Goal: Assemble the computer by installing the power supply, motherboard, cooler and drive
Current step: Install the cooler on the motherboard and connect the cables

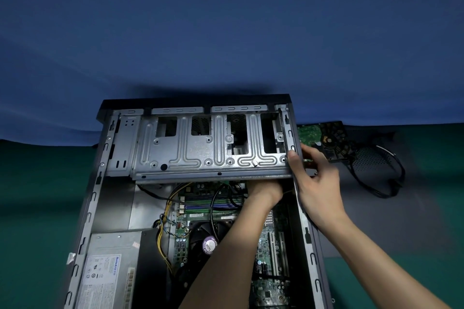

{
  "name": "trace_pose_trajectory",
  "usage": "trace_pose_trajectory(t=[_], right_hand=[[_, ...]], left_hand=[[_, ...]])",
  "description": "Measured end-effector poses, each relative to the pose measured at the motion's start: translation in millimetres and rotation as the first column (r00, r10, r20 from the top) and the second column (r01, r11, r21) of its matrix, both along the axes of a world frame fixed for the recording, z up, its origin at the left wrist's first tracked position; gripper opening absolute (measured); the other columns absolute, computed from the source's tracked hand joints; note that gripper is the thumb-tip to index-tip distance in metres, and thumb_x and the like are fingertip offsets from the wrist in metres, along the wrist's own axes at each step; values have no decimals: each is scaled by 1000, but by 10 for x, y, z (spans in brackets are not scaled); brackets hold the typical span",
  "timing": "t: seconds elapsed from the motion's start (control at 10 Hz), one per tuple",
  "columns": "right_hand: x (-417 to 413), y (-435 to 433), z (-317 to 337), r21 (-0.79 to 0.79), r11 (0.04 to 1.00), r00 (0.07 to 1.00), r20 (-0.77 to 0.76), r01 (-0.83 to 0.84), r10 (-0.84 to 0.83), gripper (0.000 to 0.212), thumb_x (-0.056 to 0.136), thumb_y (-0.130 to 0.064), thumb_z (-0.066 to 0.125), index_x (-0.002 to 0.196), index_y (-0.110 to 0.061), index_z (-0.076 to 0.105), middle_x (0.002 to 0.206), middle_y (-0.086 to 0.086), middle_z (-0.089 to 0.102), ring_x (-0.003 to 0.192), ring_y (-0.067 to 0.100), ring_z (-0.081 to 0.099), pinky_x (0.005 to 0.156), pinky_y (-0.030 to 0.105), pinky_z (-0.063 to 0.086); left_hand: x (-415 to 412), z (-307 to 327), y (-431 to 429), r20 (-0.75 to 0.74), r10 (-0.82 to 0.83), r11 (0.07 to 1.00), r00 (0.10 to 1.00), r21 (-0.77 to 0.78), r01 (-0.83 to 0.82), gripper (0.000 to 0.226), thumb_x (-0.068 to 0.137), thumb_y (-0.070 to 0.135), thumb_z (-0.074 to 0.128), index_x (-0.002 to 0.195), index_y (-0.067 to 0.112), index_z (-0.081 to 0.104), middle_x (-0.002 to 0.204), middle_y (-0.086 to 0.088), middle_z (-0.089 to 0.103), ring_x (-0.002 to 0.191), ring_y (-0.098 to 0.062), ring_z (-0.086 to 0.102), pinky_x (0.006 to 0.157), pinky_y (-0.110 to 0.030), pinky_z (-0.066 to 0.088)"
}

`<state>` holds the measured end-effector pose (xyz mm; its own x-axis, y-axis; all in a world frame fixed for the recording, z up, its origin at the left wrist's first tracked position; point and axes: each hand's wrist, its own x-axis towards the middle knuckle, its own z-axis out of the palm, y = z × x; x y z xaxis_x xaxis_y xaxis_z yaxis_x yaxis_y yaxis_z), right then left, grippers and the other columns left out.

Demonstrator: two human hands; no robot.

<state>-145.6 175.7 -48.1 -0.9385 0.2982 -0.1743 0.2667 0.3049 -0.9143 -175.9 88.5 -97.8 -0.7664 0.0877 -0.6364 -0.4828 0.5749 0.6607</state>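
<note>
The open computer case (pixel 86 210) lies flat with its grey metal drive cage (pixel 200 148) across the far end. Inside sit the power supply (pixel 105 276) at lower left, the green motherboard (pixel 271 246), and the black cooler fan (pixel 200 233) with a purple sticker. My left hand (pixel 263 192) reaches under the cage's near right edge, and its fingers are hidden there. My right hand (pixel 313 178) grips the case's right wall (pixel 305 223) by the cage's corner, thumb inside, fingers curled outside. The hard drive (pixel 326 138) lies circuit side up on the table right of the case.
Black looped cables (pixel 376 175) lie on the table beside the hard drive. Yellow and black wires (pixel 163 230) run from the power supply across the motherboard. A blue backdrop (pixel 226 32) rises behind the case, and green table surface (pixel 37 183) shows on both sides.
</note>
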Motion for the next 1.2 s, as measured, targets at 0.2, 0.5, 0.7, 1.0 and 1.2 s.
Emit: trace_pose_trajectory(t=[0.2, 0.5, 0.7, 1.0, 1.2], right_hand=[[5, 3, 4, -8, 1000, 1000, -1, -10, 10, 28, 93, -39, 58, 116, -24, 64, 108, 1, 67, 98, 13, 64, 88, 40, 52], [1, 23, -40, -3, 1000, 999, -18, -31, 31, 37, 93, -44, 57, 118, -18, 64, 109, 2, 68, 100, 17, 65, 94, 45, 49], [14, 6, -23, -15, 1000, 999, -40, -18, 17, 34, 93, -42, 58, 117, -18, 66, 91, 0, 73, 81, 29, 68, 82, 45, 55], [20, -1, -19, -21, 1000, 998, -57, -23, 22, 32, 94, -39, 59, 115, -17, 67, 89, 0, 74, 79, 26, 69, 80, 44, 55], [16, 14, -44, -29, 999, 998, -64, -28, 26, 28, 94, -38, 59, 111, -19, 69, 97, -3, 73, 93, 11, 68, 90, 41, 53]], left_hand=[[-18, -54, -14, 87, -189, 979, 978, -66, 195, 41, 103, 17, 32, 140, 7, 43, 136, -16, 50, 125, -29, 49, 107, -38, 36], [47, -132, -246, 112, -226, 954, 968, -175, 243, 34, 97, 9, 39, 67, 11, 54, 53, 2, 52, 40, -3, 47, 50, -16, 43], [57, -103, -244, 103, -107, 989, 989, -90, 117, 27, 98, 8, 38, 78, 9, 55, 54, -2, 51, 28, -3, 44, 30, -7, 31], [38, 0, -206, 86, -233, 962, 969, -127, 242, 35, 100, 9, 35, 104, -5, 67, 53, 0, 48, 55, -12, 52, 65, -24, 42], [26, 35, -159, 84, -241, 963, 967, -102, 249, 31, 100, 6, 34, 108, -4, 62, 56, -1, 48, 65, -18, 52, 83, -30, 47]])
